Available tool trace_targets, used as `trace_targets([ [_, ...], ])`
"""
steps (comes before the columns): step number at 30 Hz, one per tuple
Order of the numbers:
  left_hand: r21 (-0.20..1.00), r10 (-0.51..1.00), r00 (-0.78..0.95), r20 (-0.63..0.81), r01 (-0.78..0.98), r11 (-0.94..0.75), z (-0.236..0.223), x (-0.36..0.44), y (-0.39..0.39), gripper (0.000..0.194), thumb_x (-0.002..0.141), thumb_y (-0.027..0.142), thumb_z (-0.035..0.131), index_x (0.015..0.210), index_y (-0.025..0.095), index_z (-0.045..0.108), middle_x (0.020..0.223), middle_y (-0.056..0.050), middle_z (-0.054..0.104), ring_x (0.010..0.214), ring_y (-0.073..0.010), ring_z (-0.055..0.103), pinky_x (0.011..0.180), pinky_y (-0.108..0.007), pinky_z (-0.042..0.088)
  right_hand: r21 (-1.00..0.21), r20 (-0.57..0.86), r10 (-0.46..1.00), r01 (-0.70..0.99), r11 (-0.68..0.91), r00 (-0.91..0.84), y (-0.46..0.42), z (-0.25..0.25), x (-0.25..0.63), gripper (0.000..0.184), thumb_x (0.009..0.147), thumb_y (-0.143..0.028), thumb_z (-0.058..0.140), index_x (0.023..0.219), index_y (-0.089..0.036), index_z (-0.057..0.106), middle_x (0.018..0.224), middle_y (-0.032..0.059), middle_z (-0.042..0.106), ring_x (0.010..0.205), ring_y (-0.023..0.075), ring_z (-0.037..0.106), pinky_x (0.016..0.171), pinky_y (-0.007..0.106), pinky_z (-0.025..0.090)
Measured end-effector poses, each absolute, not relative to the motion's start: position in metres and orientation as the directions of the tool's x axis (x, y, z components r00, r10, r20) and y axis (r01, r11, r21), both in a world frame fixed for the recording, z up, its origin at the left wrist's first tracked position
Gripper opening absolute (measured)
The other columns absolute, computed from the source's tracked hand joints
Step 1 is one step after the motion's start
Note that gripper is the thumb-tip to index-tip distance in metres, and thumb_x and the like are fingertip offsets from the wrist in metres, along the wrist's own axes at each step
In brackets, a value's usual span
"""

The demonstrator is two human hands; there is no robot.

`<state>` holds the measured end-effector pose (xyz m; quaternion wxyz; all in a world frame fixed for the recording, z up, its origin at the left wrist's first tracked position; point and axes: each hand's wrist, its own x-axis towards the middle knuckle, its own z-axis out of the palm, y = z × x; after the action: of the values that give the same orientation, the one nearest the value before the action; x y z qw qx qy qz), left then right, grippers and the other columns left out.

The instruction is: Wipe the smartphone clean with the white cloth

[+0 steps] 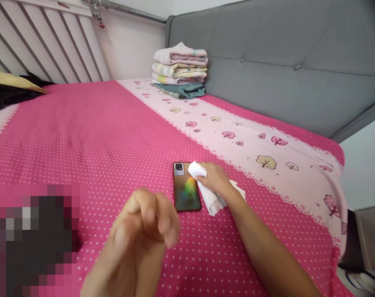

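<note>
A smartphone [187,192] lies back side up on the pink bed cover, its camera block at the top left and a rainbow sheen on its back. My right hand [214,177] grips a bunched white cloth [210,200] with a wavy edge. Part of the cloth touches the upper right of the phone, and the rest hangs down beside it. Closer to the camera, my left hand [144,227] is raised over the bed with loosely curled fingers. Nothing shows in it, and it is apart from the phone.
The polka-dot bed cover [91,132] has a pale band with tree prints. Folded blankets [180,66] are stacked by the grey headboard [268,53]. Black and yellow fabric [14,84] lies at the far left, below a white radiator [45,41]. A pixelated dark patch covers the lower left.
</note>
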<state>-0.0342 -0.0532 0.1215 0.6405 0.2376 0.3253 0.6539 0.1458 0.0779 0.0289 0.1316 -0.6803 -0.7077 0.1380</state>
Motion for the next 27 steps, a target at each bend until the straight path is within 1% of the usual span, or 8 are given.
trace_targets([
  [2,0.728,0.955,-0.225,-0.192,-0.685,-0.015,0.108,-0.035,-0.033,0.019,0.066,0.030,0.072,0.063,0.019,0.057,0.064,0.001,0.051,0.058,-0.0104,0.051,0.052,-0.020,0.047,-0.371,-0.003,0.999,0.928,0.034,-0.038,0.078,0.029,0.146,0.046,0.078,-0.031,0.062,0.123,-0.028,0.056,0.116,0.0061,0.062,0.103,0.0246,0.058,0.081,0.032,0.043],
  [4,0.766,0.887,-0.335,-0.319,-0.641,0.034,0.089,-0.033,-0.016,0.010,0.068,0.020,0.069,0.068,0.017,0.059,0.070,0.000,0.054,0.061,-0.0095,0.052,0.053,-0.018,0.046,-0.365,-0.003,0.999,0.930,0.035,-0.039,0.078,0.030,0.146,0.046,0.077,-0.031,0.062,0.123,-0.029,0.056,0.115,0.0059,0.062,0.102,0.0250,0.058,0.079,0.032,0.043],
  [6,0.806,0.811,-0.425,-0.403,-0.584,0.094,0.069,-0.028,-0.005,0.006,0.073,0.017,0.065,0.077,0.017,0.061,0.081,-0.002,0.059,0.073,-0.0115,0.058,0.067,-0.020,0.049,-0.356,-0.002,0.999,0.933,0.043,-0.046,0.078,0.030,0.147,0.046,0.078,-0.031,0.062,0.123,-0.029,0.056,0.114,0.0060,0.063,0.101,0.0247,0.059,0.077,0.031,0.043],
  [9,0.819,0.722,-0.514,-0.464,-0.559,0.130,0.048,-0.019,0.002,0.007,0.077,0.013,0.060,0.081,0.018,0.061,0.095,-0.002,0.061,0.092,-0.0122,0.059,0.091,-0.024,0.045,-0.337,0.002,0.998,0.940,0.063,-0.066,0.078,0.031,0.147,0.046,0.079,-0.031,0.060,0.124,-0.028,0.055,0.112,0.0068,0.063,0.099,0.0243,0.059,0.077,0.031,0.042],
  [13,0.794,0.748,-0.460,-0.478,-0.590,0.144,0.044,-0.012,0.002,0.013,0.079,0.013,0.057,0.090,0.018,0.062,0.111,-0.005,0.061,0.106,-0.0148,0.057,0.102,-0.027,0.039,-0.298,0.013,0.994,0.948,0.110,-0.111,0.073,0.036,0.142,0.043,0.081,-0.030,0.060,0.124,-0.028,0.055,0.110,0.0082,0.061,0.100,0.0251,0.057,0.079,0.032,0.041],
  [19,0.709,0.775,-0.311,-0.550,-0.664,0.237,0.050,-0.014,0.002,0.015,0.085,0.016,0.048,0.092,0.013,0.062,0.115,-0.011,0.063,0.104,-0.0165,0.060,0.103,-0.031,0.040,-0.188,0.002,0.949,0.932,0.309,-0.314,0.058,0.052,0.132,0.035,0.083,-0.026,0.059,0.118,-0.029,0.057,0.102,0.0060,0.059,0.092,0.0217,0.057,0.070,0.027,0.038],
  [23,0.701,0.776,-0.297,-0.556,-0.669,0.247,0.048,-0.013,0.003,0.017,0.085,0.016,0.047,0.091,0.013,0.062,0.115,-0.011,0.063,0.103,-0.0166,0.061,0.102,-0.031,0.040,-0.292,-0.049,0.885,0.854,0.431,-0.463,0.051,0.062,0.132,0.024,0.080,-0.029,0.063,0.104,-0.028,0.063,0.098,0.0021,0.061,0.088,0.0176,0.057,0.064,0.023,0.034],
  [27,0.703,0.780,-0.279,-0.559,-0.658,0.269,0.046,-0.013,0.002,0.019,0.085,0.017,0.045,0.092,0.014,0.063,0.116,-0.011,0.063,0.106,-0.0176,0.060,0.103,-0.032,0.039,-0.398,-0.198,0.719,0.725,0.562,-0.666,0.043,0.066,0.130,0.013,0.075,-0.034,0.064,0.082,-0.024,0.064,0.078,-0.0029,0.061,0.071,0.0125,0.054,0.055,0.021,0.028],
])
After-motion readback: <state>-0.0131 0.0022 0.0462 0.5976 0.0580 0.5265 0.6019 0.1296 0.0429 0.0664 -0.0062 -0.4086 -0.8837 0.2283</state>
